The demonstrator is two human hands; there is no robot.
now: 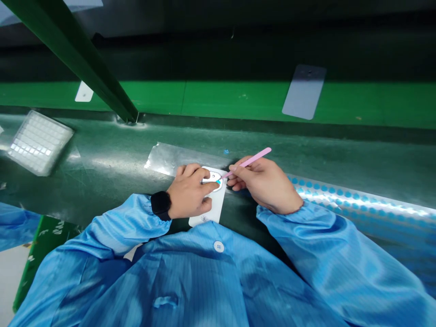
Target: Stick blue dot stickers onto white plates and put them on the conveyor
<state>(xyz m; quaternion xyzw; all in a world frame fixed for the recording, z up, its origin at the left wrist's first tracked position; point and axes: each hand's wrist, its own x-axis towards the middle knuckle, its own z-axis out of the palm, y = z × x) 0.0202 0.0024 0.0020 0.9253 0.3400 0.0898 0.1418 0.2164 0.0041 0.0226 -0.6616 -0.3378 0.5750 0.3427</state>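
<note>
On the green bench (102, 159), left hand (189, 193) pins white panel (213, 206); right hand (264, 184) angles pink stick (250, 160).

The white cover (211, 205) looked like smooth, matt plastic, and the pink stick (250, 160) touching its upper end looked like smooth plastic too. Behind the cover lay clear glossy film (168, 159), and right of it a shiny backing sheet (344, 196) of blue dots. The bench top (102, 170) under the cover was dark green, glossy and finely scratched.
</note>
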